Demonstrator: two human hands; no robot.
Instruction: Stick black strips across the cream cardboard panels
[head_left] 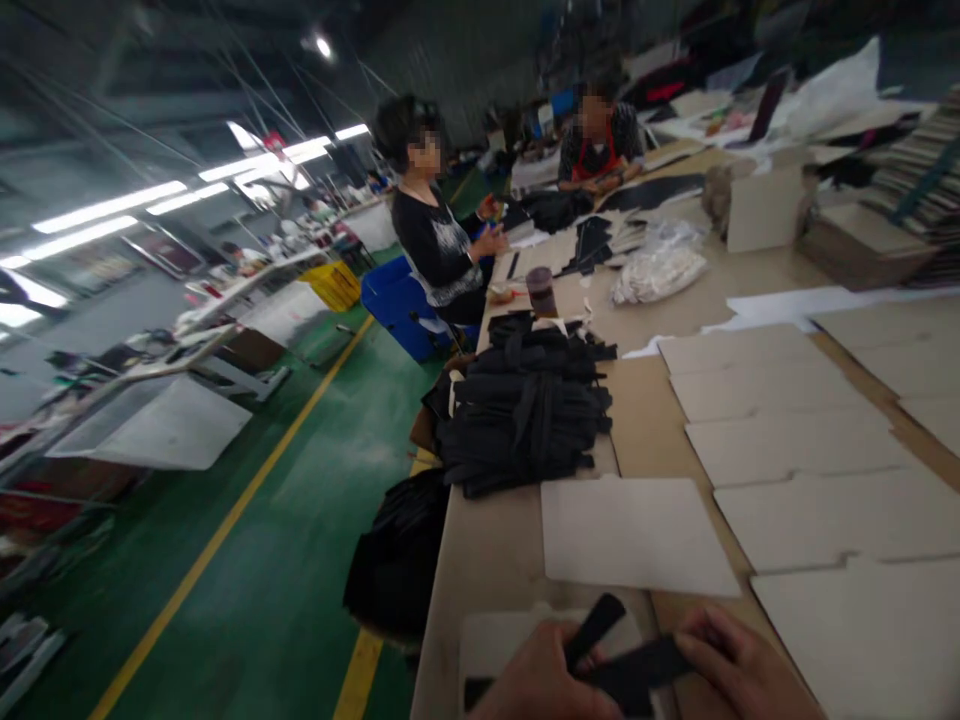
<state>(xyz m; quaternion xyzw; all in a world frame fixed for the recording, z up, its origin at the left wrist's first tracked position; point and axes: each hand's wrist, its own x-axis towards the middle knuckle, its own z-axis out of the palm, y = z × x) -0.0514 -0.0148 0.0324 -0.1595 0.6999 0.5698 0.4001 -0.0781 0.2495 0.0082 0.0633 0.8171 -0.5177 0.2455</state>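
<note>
At the bottom of the head view, my left hand (536,675) is closed around a black fabric strip (643,672), and the rounded end of another black piece (600,622) sticks up from its fingers. My right hand (739,665) pinches the strip's right end between thumb and fingers. Under and behind my left hand lies a pale board (487,640), partly covered. Just beyond my hands a cream rectangular sheet (637,530) rests flat on the table. Farther on, a large heap of black strips (525,420) is piled at the table's left edge.
Overlapping pale sheets (802,450) cover the table's right side. A plastic bag (660,270) and a dark cup (540,290) stand beyond the heap. A co-worker (439,240) stands at the left edge, and another person (600,140) works farther back. A dark filled container (397,560) sits beside the table.
</note>
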